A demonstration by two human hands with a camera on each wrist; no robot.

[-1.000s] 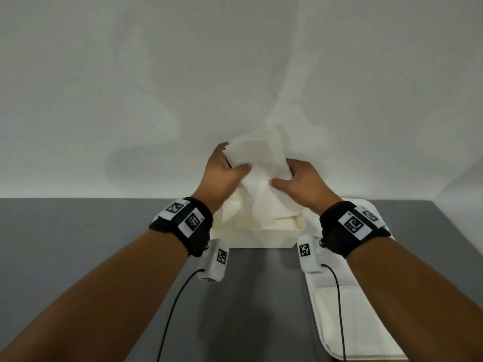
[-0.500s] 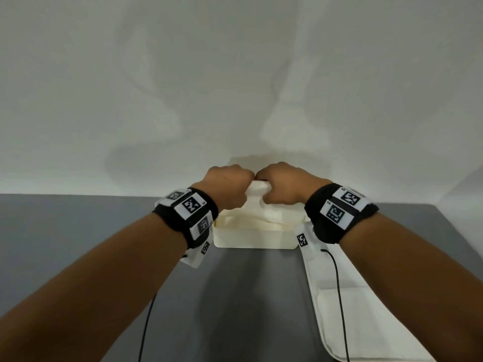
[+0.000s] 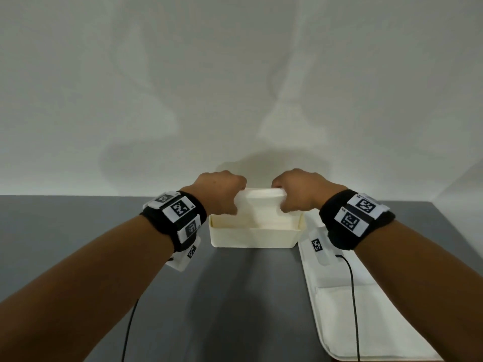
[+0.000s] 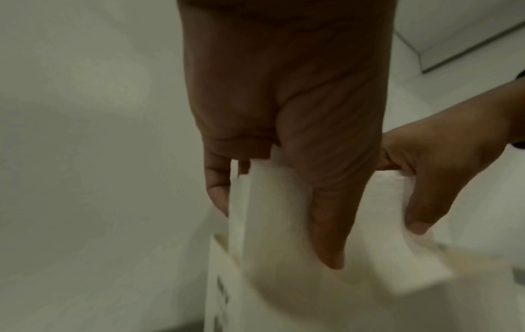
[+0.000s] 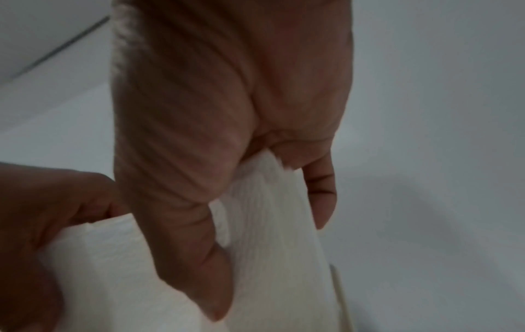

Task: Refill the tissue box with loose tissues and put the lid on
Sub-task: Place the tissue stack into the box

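An open cream tissue box (image 3: 253, 237) stands on the grey table against the wall. A folded stack of white tissues (image 3: 262, 205) hangs partly inside it, bowed between both hands. My left hand (image 3: 222, 195) grips the stack's left end, thumb in front and fingers behind, as the left wrist view shows the tissues (image 4: 272, 213) pinched. My right hand (image 3: 298, 192) grips the right end the same way, with the tissues (image 5: 270, 220) between thumb and fingers. The cream lid (image 3: 352, 309) lies flat on the table to the right of the box.
A white wall rises directly behind the box. Grey table surface (image 3: 78, 231) stretches left of the box and in front of it. Black cables run from both wrist bands down toward me.
One second ago both hands held the tissue stack upright above the box. They have lowered it into the box, and the hands have since moved apart toward the stack's ends.
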